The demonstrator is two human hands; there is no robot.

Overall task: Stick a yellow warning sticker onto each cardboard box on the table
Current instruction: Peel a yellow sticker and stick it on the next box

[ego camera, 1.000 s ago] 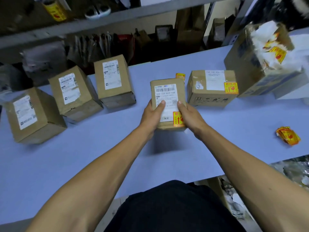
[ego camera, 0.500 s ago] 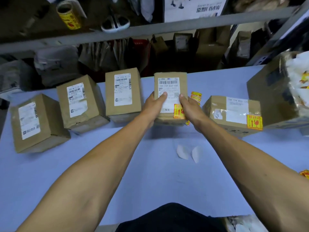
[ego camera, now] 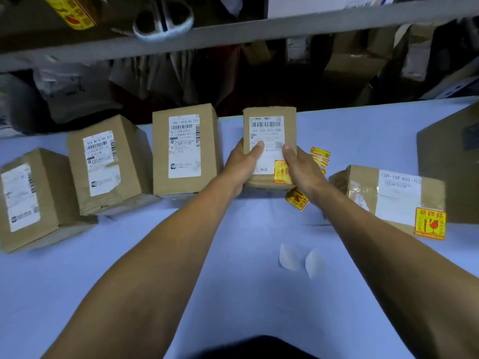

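While both thumbs press its white label, the left hand (ego camera: 239,164) and right hand (ego camera: 302,169) clamp the stickered cardboard box (ego camera: 269,130) between them, standing upright at the table's (ego camera: 233,294) far edge.

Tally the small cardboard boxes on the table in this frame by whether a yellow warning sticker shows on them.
With sticker: 2, the held box and the box at right.
No sticker visible: 3, the boxes at and.
Total: 5.
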